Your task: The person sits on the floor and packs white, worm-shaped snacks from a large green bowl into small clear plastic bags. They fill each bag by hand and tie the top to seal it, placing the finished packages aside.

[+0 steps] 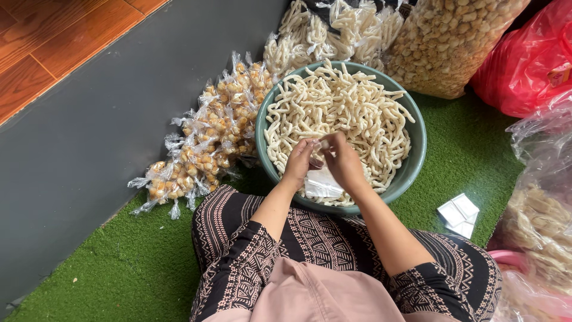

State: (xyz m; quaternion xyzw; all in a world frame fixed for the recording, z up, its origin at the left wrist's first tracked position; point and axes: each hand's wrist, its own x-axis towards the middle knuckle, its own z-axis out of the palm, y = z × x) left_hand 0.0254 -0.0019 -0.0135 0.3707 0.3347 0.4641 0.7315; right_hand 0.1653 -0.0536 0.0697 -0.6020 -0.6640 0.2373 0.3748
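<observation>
A green round basin (417, 156) full of pale stick-shaped crackers (345, 107) stands on green artificial turf in front of my knees. Both hands are over the near part of the basin. My left hand (300, 162) and my right hand (343, 161) together pinch the top of a small clear plastic bag (322, 183), which hangs down between them over the crackers. The fingertips of both hands meet at the bag's mouth.
Small tied bags of golden snacks (202, 149) lie piled left of the basin by a grey wall (89, 131). Packed white cracker bags (316, 30), a big sack of brown snacks (447, 42) and a red bag (524, 65) stand behind. Folded clear bags (459, 213) lie at right.
</observation>
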